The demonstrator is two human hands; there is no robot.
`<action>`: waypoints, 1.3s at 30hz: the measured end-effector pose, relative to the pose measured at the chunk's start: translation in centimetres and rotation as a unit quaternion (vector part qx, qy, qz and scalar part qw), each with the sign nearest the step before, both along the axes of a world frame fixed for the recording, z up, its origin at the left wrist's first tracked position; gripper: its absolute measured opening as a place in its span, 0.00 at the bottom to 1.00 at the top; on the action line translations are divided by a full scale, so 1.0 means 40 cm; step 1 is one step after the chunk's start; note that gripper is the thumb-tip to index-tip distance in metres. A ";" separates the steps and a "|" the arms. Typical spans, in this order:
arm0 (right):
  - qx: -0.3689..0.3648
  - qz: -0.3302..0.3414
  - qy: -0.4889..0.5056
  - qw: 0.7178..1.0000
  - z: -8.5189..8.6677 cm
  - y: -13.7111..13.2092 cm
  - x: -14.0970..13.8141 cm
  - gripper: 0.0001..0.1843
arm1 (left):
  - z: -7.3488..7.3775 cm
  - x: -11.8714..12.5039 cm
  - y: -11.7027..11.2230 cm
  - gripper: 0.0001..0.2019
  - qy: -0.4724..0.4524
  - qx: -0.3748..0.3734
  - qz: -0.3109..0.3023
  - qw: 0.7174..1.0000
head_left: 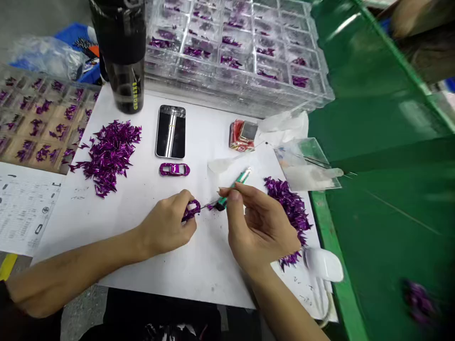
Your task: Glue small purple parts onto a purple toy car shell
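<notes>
My left hand [170,220] is closed around a small purple toy car body [192,210], low over the white board. Thumb and forefinger of my right hand [261,222] are pinched together. A thin, dark pointed tool [207,205] runs from near these fingers to the car body's edge; the rest of it is hidden. Beneath the right fingertips lies a green utility knife [232,189], with a tiny purple piece [210,207] by its dark end. Another purple car body [174,169] rests flat below a phone [171,131].
Piles of shiny purple pieces lie left [112,154] and right [289,210]. A dark bottle [122,61], stacked clear compartment trays [231,78], a red packet [237,137], a clear bag [302,177] and a white mouse-like object [324,264] surround the board [142,279].
</notes>
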State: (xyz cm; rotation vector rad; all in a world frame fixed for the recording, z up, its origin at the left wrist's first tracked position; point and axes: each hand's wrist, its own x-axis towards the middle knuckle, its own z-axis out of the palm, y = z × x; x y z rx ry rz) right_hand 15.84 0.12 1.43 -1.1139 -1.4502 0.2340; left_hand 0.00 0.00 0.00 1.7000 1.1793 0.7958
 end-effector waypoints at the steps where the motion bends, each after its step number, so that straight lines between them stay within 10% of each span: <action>1: 0.024 -0.017 0.005 1.000 0.001 0.001 -0.001 0.23 | 0.005 -0.001 0.001 0.11 -0.007 -0.007 0.001 1.000; 22: 0.076 -0.068 -0.034 0.994 0.024 0.001 -0.013 0.20 | 0.027 -0.010 -0.001 0.09 -0.031 -0.092 0.010 0.995; 29: 0.171 -0.331 -0.090 0.924 0.152 0.086 0.258 0.06 | 0.036 -0.012 -0.010 0.10 -0.052 -0.080 -0.012 0.995; 34: 0.058 -0.412 -0.147 0.898 0.132 0.129 0.436 0.12 | 0.044 -0.012 -0.021 0.09 -0.080 -0.029 -0.017 0.996; 39: -0.096 -0.375 -0.180 0.904 0.104 0.130 0.463 0.18 | 0.037 -0.017 -0.028 0.12 -0.081 0.047 0.006 0.996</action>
